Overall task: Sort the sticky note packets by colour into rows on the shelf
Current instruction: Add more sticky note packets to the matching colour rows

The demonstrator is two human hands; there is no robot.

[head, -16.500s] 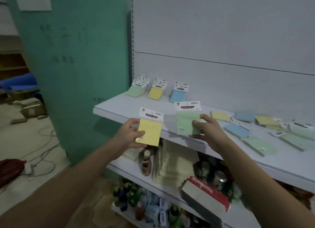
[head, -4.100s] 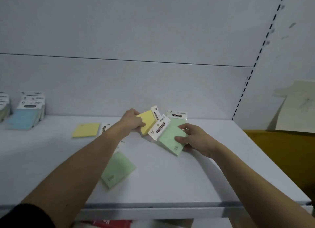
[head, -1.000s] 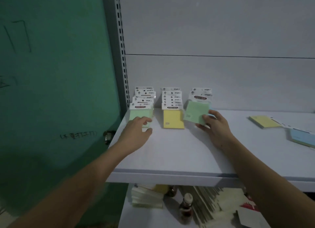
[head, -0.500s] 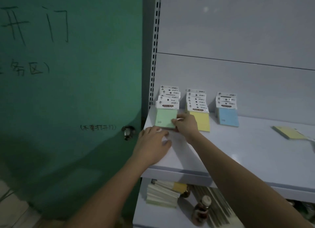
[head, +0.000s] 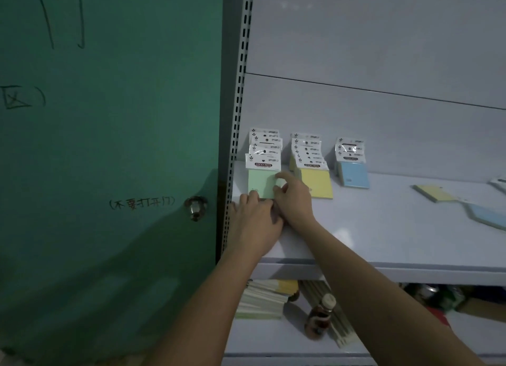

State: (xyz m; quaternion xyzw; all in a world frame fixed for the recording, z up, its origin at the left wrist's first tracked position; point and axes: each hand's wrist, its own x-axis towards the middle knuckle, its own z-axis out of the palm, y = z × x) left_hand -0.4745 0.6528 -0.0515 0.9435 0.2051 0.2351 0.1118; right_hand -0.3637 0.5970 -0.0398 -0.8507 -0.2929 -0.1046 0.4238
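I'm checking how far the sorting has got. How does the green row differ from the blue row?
The green row sits leftmost by the upright; the blue row sits rightmost of the three. The green row shows more overlapped header cards than the blue row. Both hands, left hand and right hand, touch the green row's front packet; the blue row is untouched. Both share white printed headers.

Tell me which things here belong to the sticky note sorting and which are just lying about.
Part of the job:
green row, under both hands
yellow row
blue row
loose yellow packet
loose blue packet
shelf

Just lying about:
brown bottle on the lower shelf
paper stack below
green door with knob
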